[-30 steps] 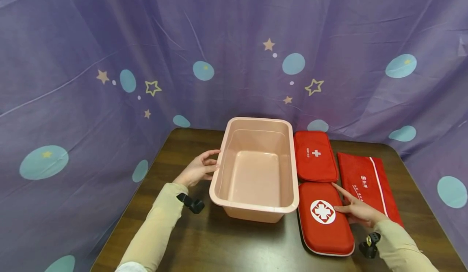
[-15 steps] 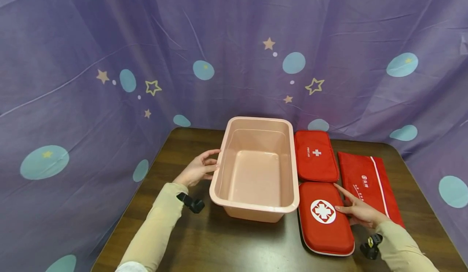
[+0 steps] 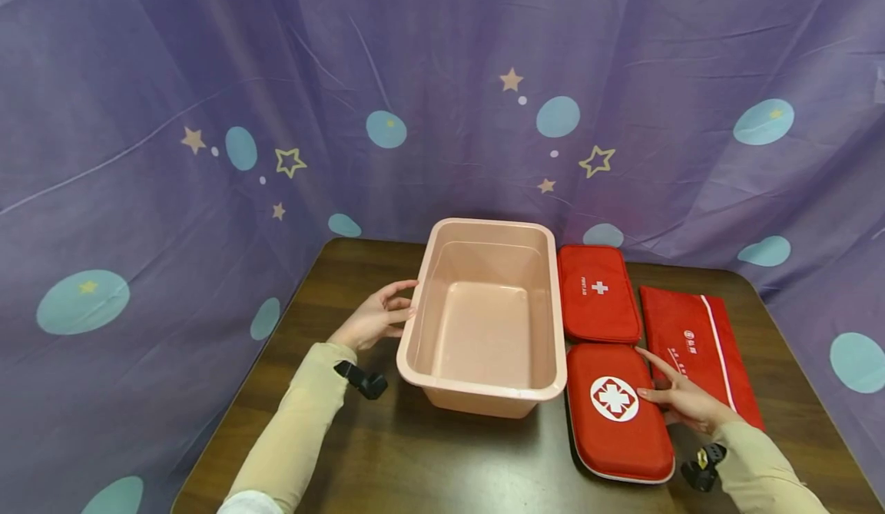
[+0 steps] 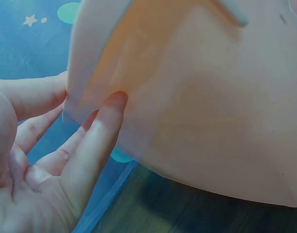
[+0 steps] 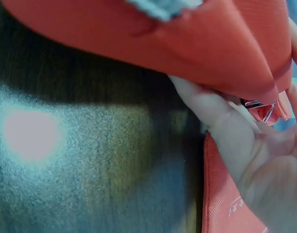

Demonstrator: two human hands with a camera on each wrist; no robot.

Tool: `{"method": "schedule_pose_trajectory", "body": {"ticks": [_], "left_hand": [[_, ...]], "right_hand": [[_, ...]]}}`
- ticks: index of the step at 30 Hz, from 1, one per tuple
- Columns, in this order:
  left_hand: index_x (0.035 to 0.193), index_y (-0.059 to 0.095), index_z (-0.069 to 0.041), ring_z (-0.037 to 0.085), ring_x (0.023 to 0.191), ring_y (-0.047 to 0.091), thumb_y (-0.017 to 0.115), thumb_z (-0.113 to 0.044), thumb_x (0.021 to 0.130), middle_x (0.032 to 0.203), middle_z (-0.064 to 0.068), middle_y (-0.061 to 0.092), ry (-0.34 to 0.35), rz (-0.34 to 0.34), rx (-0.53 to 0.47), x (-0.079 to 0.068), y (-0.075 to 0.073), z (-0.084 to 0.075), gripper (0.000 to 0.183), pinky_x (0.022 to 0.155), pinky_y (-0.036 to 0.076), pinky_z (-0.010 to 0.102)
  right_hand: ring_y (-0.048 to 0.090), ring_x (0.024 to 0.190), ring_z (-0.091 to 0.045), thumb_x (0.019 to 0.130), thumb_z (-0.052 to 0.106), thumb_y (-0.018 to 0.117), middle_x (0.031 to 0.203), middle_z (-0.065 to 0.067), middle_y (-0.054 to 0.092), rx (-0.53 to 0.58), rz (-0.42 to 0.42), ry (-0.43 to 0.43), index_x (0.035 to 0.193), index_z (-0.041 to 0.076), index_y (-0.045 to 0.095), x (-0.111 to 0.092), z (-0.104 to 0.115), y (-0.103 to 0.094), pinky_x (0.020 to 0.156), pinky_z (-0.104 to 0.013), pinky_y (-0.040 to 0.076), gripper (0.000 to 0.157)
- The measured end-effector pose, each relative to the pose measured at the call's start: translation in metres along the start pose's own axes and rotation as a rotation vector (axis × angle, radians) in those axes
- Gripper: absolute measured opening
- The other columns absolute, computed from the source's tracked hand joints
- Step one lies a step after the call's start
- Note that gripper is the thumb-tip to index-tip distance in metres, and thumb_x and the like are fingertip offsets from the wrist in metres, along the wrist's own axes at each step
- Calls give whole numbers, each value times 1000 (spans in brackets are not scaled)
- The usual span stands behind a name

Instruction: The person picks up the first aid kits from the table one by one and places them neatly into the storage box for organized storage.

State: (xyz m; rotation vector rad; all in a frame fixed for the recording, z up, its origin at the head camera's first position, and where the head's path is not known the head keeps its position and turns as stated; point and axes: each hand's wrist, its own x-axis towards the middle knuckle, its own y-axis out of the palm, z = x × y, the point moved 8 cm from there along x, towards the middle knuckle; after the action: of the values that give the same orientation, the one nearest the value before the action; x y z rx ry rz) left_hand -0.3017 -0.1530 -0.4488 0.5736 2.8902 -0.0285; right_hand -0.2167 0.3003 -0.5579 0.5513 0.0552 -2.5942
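In the head view my left hand (image 3: 373, 320) touches the left side of a pale pink plastic basin (image 3: 484, 405), fingertips at its rim. In the left wrist view these fingers stay fairly straight against the outer wall. My right hand (image 3: 684, 402) holds the right side of a red hard-shell first-aid case (image 3: 622, 449) with a white cross emblem. Its thumb lies on the lid, and the index finger reaches the far corner. From the right wrist, one finger passes beneath the case's edge, while its other fingers are partly out of frame.
Behind the case lies a smaller red first-aid pouch (image 3: 594, 314), close beside the basin. A flat red bag (image 3: 719, 345) with a white stripe lies to the right. Everything is on a dark wooden table (image 3: 477, 472), with a purple star-patterned curtain (image 3: 442, 76) behind and at the sides.
The first-aid case and my right hand have shifted very slightly to the right. My left hand and the basin look the same.
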Motion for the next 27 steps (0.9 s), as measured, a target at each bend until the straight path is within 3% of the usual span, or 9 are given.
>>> {"method": "schedule_pose_trajectory", "body": {"ticks": [10,17,27], "left_hand": [[147,28,-5,10,86,61,56,1,92,99,1,59,-3,5,-7,-1,2,-2,62,71,55,32],[146,27,-4,10,86,61,56,1,92,100,0,59,4,9,-21,0,1,-1,62,72,55,32],[146,28,-4,10,86,61,56,0,91,101,0,59,5,2,-17,0,1,-1,61,72,55,32]], "right_hand": [[62,96,-15,99,14,47,111,-2,47,43,-2,-13,148,44,2,-3,-1,-3,81,-51,54,73],[63,97,-14,99,14,45,110,1,50,69,10,-31,149,43,-2,-4,3,-4,81,-50,54,75],[64,97,-13,100,9,42,111,6,49,135,24,-88,140,55,17,-8,9,-6,80,-48,54,66]]}}
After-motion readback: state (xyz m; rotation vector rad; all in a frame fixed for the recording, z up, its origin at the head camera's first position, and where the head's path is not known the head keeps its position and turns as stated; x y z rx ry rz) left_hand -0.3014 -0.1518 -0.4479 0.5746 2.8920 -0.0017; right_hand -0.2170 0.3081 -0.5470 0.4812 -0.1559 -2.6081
